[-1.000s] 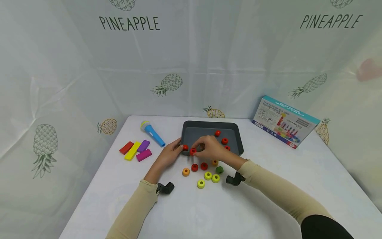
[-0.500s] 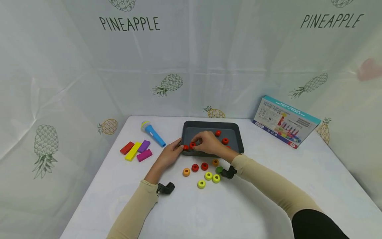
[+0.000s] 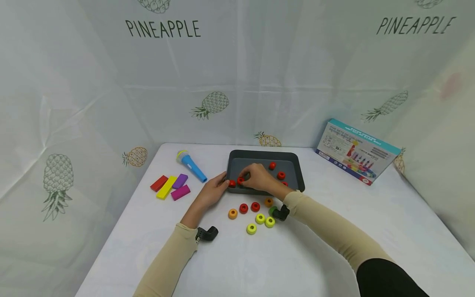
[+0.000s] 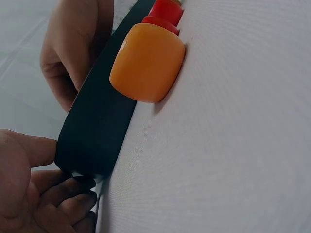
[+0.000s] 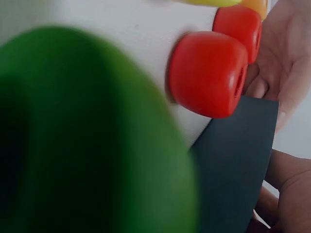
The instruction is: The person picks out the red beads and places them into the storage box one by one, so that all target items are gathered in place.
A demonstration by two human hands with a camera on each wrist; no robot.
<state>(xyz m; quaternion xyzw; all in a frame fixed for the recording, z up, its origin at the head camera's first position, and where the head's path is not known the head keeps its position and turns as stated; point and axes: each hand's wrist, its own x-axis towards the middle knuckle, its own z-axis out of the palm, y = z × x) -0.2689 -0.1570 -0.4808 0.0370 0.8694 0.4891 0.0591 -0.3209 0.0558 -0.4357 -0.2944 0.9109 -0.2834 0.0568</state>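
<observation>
A dark grey rectangular tray lies at the table's back, with several red beads inside. My left hand holds the tray's left front corner, thumb at the rim and fingers curled along its side in the left wrist view. One red bead sits just beside that thumb. Reaching over the tray's front wall, my right hand pinches another red bead between thumb and forefinger, low inside the tray. The right wrist view hides this bead behind the tray wall; a blurred green bead fills its left.
Before the tray lie two red beads, orange beads, yellow-green beads and the green bead. Coloured blocks and a blue toy microphone lie left. A printed box stands back right.
My right hand has carried the red bead from over the tray's front rim down into the tray, beside the left thumb. The left hand has stayed at the corner.
</observation>
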